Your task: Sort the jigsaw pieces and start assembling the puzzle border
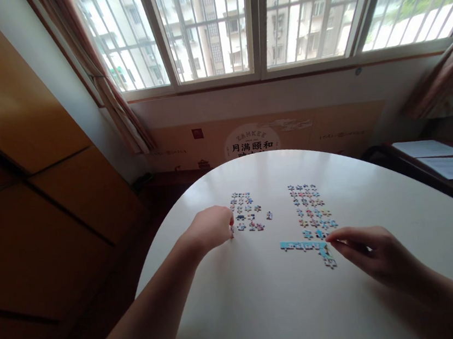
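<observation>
My left hand is curled at the left edge of a small spread of loose puzzle pieces on the white round table; its fingertips pinch a piece at the group's lower left. My right hand rests on the table, fingers together, its fingertips touching the right end of a joined light-blue strip of puzzle pieces that bends down at the corner. A second spread of loose pieces lies just beyond that strip.
A wooden cabinet stands at the left. A window with curtains is beyond the table, with a printed board below it. At the right a side table holds papers and a pen.
</observation>
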Tool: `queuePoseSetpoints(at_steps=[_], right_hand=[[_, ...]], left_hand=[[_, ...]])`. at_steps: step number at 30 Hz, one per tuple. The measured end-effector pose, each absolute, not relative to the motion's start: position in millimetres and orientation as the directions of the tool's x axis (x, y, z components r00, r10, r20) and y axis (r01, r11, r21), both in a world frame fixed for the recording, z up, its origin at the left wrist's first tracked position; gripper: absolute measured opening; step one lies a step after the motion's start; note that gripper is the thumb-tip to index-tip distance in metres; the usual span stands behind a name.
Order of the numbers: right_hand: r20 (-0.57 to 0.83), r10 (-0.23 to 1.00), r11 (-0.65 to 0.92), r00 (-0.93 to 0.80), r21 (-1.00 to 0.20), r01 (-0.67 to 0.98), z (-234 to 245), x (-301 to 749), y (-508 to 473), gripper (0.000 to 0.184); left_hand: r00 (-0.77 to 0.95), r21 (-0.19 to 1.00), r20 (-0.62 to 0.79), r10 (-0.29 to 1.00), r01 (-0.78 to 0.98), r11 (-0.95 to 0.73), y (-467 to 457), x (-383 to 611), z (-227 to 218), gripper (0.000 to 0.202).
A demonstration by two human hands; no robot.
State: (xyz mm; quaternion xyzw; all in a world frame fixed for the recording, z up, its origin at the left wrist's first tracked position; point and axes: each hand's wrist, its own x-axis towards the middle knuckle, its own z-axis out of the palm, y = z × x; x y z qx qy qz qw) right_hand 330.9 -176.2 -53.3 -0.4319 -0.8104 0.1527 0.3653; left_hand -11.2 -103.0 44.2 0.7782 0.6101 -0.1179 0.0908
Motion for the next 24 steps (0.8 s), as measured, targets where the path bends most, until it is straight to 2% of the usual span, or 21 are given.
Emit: queuePoseSetpoints(at_steps=[11,16,19,24], right_hand=[[0.476,0.798,0.597,-0.369,-0.545,0.588,-47,328,-176,0.023],[0.466,0.792,0.607,-0.394,-0.534,0.589,-48,331,-174,0.022],[0.471,0.785,0.616,-0.402,-0.535,0.578,-50,331,-173,0.021],[0.488,0.790,0.607,-0.372,-0.537,0.585,-52,329,-174,0.022]], left_hand=[[0.252,0.008,-0.316,0.915,0.965,-0.264,-104,-11,46,0.020],[0.240,0.026,-0.331,0.912,0.969,-0.246,-106,-12,52,0.011],[0.250,0.091,-0.360,0.899,0.968,-0.232,-107,-17,56,0.010],[0.390,0.233,-0.441,0.808,0.920,-0.316,-110,-21,60,0.014]])
